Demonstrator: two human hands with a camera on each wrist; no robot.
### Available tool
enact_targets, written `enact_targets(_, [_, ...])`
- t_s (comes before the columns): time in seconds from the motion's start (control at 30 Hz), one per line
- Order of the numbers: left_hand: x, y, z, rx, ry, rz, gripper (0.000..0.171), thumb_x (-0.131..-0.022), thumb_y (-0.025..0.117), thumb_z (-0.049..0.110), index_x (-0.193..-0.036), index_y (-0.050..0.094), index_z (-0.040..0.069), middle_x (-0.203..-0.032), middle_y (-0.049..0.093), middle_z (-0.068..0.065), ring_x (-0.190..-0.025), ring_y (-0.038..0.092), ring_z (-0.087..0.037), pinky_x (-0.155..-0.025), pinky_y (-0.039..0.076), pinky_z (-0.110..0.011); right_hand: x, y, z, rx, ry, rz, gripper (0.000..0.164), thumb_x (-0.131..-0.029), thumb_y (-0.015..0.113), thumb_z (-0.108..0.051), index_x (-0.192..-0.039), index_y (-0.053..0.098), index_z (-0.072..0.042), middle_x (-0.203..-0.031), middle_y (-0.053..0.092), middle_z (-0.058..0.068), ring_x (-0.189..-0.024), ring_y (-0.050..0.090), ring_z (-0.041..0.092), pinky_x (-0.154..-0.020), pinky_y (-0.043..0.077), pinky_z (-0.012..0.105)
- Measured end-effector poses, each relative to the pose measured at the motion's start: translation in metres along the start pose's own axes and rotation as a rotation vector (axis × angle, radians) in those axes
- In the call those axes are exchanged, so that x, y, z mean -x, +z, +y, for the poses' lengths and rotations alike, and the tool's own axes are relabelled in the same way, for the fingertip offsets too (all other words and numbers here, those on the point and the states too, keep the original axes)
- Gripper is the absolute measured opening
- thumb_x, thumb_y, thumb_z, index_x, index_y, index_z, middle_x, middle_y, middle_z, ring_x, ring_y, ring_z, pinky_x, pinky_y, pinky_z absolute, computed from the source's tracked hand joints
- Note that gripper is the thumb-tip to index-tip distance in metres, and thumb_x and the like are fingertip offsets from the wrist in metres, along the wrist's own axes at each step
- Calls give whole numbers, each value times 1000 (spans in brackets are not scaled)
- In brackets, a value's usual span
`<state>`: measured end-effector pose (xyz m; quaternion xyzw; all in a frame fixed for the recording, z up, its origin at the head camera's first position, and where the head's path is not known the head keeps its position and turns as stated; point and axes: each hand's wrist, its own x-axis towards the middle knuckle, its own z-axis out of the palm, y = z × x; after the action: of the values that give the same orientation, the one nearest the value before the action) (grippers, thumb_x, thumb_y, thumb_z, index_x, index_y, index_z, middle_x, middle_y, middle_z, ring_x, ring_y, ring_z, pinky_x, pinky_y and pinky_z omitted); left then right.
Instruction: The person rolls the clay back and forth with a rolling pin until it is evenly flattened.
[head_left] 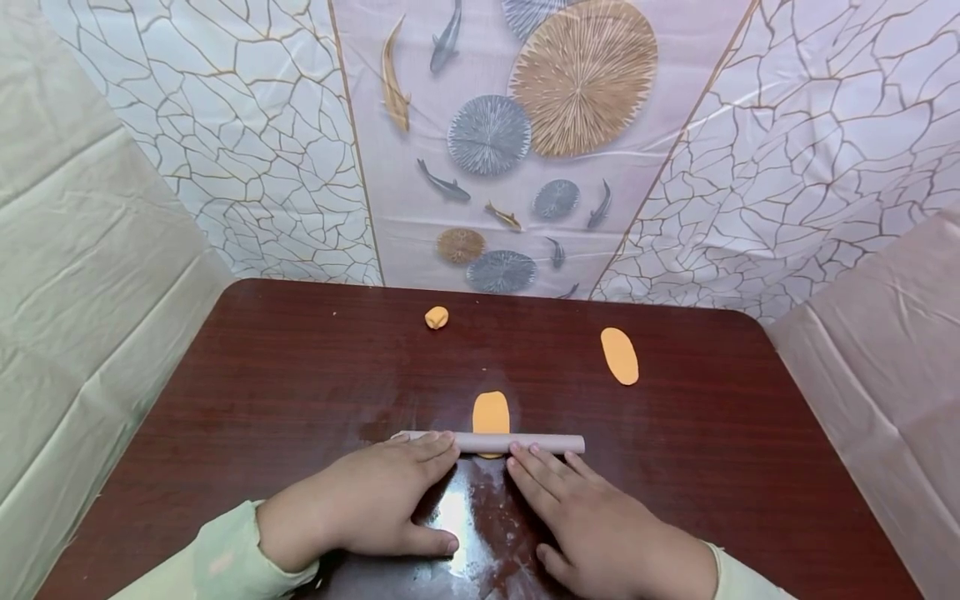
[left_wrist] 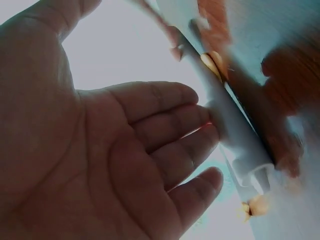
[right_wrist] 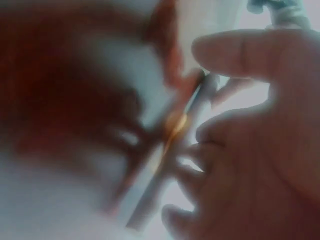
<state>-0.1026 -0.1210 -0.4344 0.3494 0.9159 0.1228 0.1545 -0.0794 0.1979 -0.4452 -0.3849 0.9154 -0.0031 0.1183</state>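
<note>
A pale pinkish rolling pin (head_left: 487, 443) lies crosswise over a flattened oval of orange dough or clay (head_left: 491, 410) near the middle of the table. My left hand (head_left: 375, 496) touches the pin's left part with straight fingers, thumb spread apart. On its right part rest the straight fingertips of my right hand (head_left: 592, 517). In the left wrist view the pin (left_wrist: 235, 120) runs past the fingertips, and the left palm (left_wrist: 100, 145) shows. The right wrist view is blurred; the pin (right_wrist: 165, 175) and a bit of orange (right_wrist: 176, 122) show beside the fingers.
Toward the back of the dark red-brown table (head_left: 300, 358) sits a small orange lump (head_left: 437, 317). A second flat orange oval (head_left: 620, 356) lies at the right. Patterned cloth (head_left: 487, 208) hangs behind the table's back edge. Glare and smears mark the front surface.
</note>
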Motion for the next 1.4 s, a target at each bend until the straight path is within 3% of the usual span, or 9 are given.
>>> enact_targets(0.27, [-2, 11, -4, 53, 3, 0, 107, -98, 76, 67, -174, 39, 1, -185, 30, -20, -173, 30, -38, -135, 38, -56, -11, -6, 5, -44, 27, 31, 88, -108, 72, -46, -179, 32, -11, -189, 25, 5, -172, 33, 27, -134, 38, 62])
enact_targets(0.47, [-9, 21, -7, 47, -29, -20, 125, -96, 66, 85, -180, 22, 4, -189, 9, -19, -177, 8, -39, -140, 25, -60, -18, -2, 3, -91, 71, 54, 95, -108, 70, -56, -180, 28, -10, -190, 20, 7, -175, 25, 34, -136, 33, 64])
enact_targets(0.63, [-17, 28, -6, 22, -64, -19, 134, -92, 56, 96, -181, 11, 6, -190, -1, -19, -177, 0, -41, -140, 17, -66, -25, 5, 1, -144, 109, 39, 101, -109, 61, -68, -181, 22, -9, -191, 12, 9, -177, 14, 36, -137, 24, 70])
enact_targets(0.77, [-25, 33, -7, -3, -89, -12, 132, -92, 52, 98, -183, 9, 12, -191, -4, -16, -177, -4, -41, -140, 14, -69, -30, 11, 2, -114, 124, 44, 109, -106, 55, -78, -181, 18, -8, -191, 7, 11, -177, 10, 38, -138, 20, 71])
enact_targets(0.97, [-33, 33, -9, 8, -87, -34, 126, -95, 49, 97, -183, 7, 17, -191, -7, -12, -177, -8, -40, -141, 9, -69, -34, 19, 6, -38, 142, 33, 134, -92, 44, -101, -182, 11, -8, -191, -1, 14, -177, 6, 41, -138, 18, 72])
enact_targets(1.2, [-38, 28, -15, 14, -93, -21, 121, -98, 52, 92, -183, 8, 18, -192, -3, -10, -178, -6, -39, -141, 7, -67, -41, 17, 11, -22, 132, 36, 136, -90, 47, -102, -182, 11, -8, -191, 0, 16, -177, 7, 43, -138, 17, 72])
enact_targets(1.4, [-51, 30, -18, -53, -128, 1, 121, -98, 50, 92, -183, 5, 19, -192, -2, -9, -178, -3, -40, -142, 6, -66, -51, 11, 18, -8, 148, 22, 138, -89, 52, -101, -182, 10, -8, -191, 0, 16, -177, 7, 42, -138, 19, 72])
